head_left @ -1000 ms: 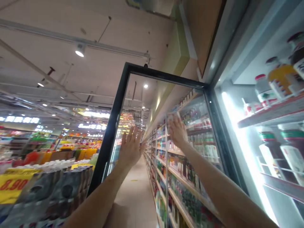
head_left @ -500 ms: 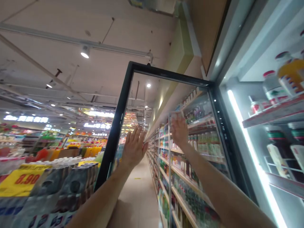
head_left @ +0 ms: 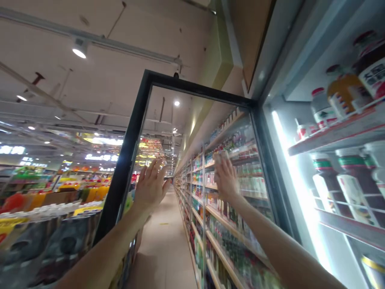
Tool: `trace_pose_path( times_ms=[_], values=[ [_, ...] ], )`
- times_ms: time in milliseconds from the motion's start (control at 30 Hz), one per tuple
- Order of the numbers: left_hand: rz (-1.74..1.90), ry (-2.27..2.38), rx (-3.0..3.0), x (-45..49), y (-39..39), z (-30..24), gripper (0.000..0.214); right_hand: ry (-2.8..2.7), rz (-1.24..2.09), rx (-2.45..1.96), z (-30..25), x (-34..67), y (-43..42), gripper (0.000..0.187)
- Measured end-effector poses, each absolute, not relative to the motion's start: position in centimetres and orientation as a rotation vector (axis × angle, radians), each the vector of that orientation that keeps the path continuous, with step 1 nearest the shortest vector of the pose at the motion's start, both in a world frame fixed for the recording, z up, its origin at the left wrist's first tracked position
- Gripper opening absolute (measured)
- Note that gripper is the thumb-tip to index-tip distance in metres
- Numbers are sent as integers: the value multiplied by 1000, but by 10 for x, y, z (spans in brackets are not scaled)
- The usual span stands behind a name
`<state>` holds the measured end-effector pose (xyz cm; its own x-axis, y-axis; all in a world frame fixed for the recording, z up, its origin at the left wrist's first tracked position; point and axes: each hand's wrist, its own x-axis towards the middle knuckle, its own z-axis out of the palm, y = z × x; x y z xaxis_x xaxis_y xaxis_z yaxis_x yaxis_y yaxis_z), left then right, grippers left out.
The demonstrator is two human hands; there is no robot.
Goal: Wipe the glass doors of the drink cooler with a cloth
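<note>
Forearms cut off at lower edge. Left hand point(head_left: 150, 188) open, fingers spread, against the glass cooler door point(head_left: 130, 134), swung wide open. Right hand point(head_left: 226, 181) open on the same pane, fingertips blurred. Beyond, juice bottles point(head_left: 343, 94) on the lit cooler shelf point(head_left: 337, 134), rightmost cropped.

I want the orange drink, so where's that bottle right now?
In the head view, the orange bottle stands on the cooler's upper shelf at upper right, between a red-capped white bottle and a dark bottle.

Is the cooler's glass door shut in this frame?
No, the glass door stands swung out from the lit cooler, with the left hand and right hand spread open at its pane.
</note>
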<state>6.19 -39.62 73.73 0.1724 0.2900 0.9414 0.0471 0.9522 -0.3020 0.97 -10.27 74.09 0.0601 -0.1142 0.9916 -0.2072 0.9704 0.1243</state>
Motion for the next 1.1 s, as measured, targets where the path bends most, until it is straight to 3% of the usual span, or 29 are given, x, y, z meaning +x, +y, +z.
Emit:
trace_pose_path(
  times_ms=[100,300,500,733,833,1000,1100],
  values=[
    [167,-1426,-272,60,-393,734,41,-1469,-43,435,728,11,-137,46],
    [119,-1485,-220,61,-388,726,44,-1466,338,28,714,3,-86,50],
    [70,-1442,-259,59,-391,727,41,-1548,102,336,694,3,-75,47],
    [52,-1476,-250,58,-350,695,46,-1490,541,-190,698,-7,-3,55],
    [65,-1466,-249,60,-344,688,49,-1475,449,-58,699,-6,-30,52],
    [63,-1485,-249,61,-348,690,47,-1525,-74,545,687,6,-53,45],
    [58,-1482,-253,59,-347,690,47,-1539,58,290,683,5,-16,45]
  ],
)
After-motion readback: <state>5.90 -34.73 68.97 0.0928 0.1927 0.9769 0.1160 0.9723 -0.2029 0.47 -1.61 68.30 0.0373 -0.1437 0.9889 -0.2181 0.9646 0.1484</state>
